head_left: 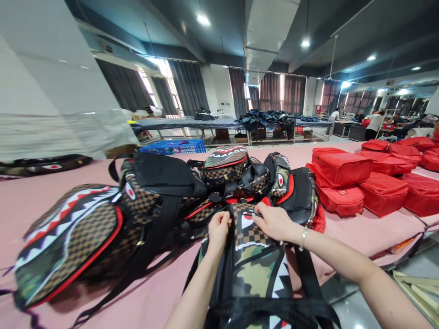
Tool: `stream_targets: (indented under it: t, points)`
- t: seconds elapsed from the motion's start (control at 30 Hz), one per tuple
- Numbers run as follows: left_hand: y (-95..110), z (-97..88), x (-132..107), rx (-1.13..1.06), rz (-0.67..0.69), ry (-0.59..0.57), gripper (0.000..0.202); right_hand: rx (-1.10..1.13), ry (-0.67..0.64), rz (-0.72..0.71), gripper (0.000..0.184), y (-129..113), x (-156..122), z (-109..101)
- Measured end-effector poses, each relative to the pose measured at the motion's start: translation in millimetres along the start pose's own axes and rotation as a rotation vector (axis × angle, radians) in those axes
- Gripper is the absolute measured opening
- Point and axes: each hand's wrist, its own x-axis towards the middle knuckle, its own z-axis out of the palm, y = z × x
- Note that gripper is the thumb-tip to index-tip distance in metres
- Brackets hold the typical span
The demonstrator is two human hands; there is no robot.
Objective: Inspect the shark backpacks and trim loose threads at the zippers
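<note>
A backpack (255, 269) with a camouflage, brown check and shark-teeth print lies in front of me over the near edge of the pink table (363, 228). My left hand (218, 229) is closed on its upper left edge. My right hand (272, 222), with a bracelet at the wrist, pinches the top of the same backpack near a small dark part, perhaps a zipper pull. Black straps hang from the bag toward me.
More backpacks of the same print lie piled behind (226, 171) and to the left (68, 237). Red bags (343, 169) cover the table's right side. A blue crate (174, 147), long tables with dark goods and people at work stand farther back.
</note>
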Motion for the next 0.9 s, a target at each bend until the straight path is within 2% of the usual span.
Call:
stream_targets:
  t: [0.1, 0.2, 0.37, 0.53, 0.7, 0.83, 0.9]
  points:
    - [-1, 0.2, 1, -0.01, -0.005, -0.007, 0.024, -0.205, -0.023, -0.056, 0.024, -5, 44, 4]
    - [-2, 0.7, 2, -0.018, -0.007, -0.005, 0.023, -0.321, -0.079, -0.137, 0.023, -11, 72, 4]
    - [-2, 0.3, 2, -0.037, -0.016, 0.016, 0.023, -0.392, -0.111, -0.233, 0.023, -14, 93, 9]
    - [3, 3.1, -1, -0.087, -0.042, 0.029, 0.025, -0.28, -0.094, -0.223, 0.02, -7, 102, 16]
    - [9, -0.4, -16, -0.154, -0.109, 0.034, 0.038, -0.167, -0.004, -0.129, 0.019, 16, 101, 16]
    - [13, -19.2, -41, -0.113, -0.209, -0.061, 0.057, 0.164, 0.175, 0.173, 0.023, 61, 93, 18]
    - [16, -28.3, -56, -0.049, -0.251, -0.107, 0.062, 0.232, 0.193, 0.285, 0.031, 85, 85, 22]
